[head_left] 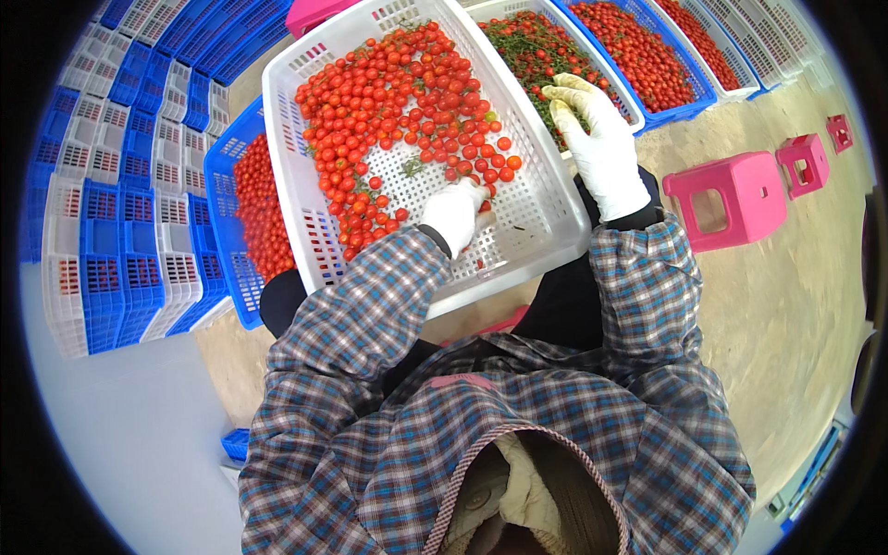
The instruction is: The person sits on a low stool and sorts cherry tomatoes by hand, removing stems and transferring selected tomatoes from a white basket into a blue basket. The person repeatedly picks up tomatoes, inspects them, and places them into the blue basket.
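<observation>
Before me a white perforated plastic crate (555, 201) sits tilted, with red cherry tomatoes (354, 111) spread over its upper and left parts. My left hand (451, 215), in a white glove, is down inside this crate at the lower edge of the tomatoes. Its fingers are curled and partly hidden, so whether they grip one I cannot tell. My right hand (600, 146), gloved too, is over the crate's right rim, beside a second white crate holding green stems and tomatoes (534, 55). Its stained fingers are apart, with nothing visible in them. A small green stem bit (413, 166) lies on the crate floor.
A blue crate of tomatoes (257, 208) stands at the left, another blue crate (642, 62) at the upper right. Stacked blue and white crates (132, 229) rise at far left. Pink plastic stools (728, 198) stand on the floor at right.
</observation>
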`<state>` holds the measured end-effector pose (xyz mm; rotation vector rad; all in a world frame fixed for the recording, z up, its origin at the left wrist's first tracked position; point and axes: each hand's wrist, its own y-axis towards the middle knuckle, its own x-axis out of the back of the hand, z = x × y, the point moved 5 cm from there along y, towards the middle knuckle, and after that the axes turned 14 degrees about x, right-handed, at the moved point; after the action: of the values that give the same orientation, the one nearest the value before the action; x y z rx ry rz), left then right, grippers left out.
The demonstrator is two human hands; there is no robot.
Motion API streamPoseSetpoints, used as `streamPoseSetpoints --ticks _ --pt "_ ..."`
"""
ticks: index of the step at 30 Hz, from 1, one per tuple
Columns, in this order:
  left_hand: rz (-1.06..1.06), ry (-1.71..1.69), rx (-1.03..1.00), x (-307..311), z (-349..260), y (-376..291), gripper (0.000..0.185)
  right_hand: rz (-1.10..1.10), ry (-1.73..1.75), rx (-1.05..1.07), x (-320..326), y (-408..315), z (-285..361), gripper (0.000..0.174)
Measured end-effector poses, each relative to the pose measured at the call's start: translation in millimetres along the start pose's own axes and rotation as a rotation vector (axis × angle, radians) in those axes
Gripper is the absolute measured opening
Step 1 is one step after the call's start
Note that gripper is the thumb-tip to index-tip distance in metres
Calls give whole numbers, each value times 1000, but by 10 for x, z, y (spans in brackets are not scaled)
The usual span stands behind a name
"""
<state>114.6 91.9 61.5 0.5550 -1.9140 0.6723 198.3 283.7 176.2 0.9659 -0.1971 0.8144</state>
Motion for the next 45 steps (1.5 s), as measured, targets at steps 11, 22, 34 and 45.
streamPoseSetpoints --ticks 11,22,34,45 --pt "-67 232 -78 -333 113 78 19 25 150 -100 32 6 55 23" --pt "474 -2049 357 90 428 86 29 40 180 -93 63 8 42 25" --pt "216 -1323 432 247 220 201 24 72 188 -149 30 -1 38 25" --pt "-160 466 81 -364 -131 793 13 121 134 -143 63 24 74 28"
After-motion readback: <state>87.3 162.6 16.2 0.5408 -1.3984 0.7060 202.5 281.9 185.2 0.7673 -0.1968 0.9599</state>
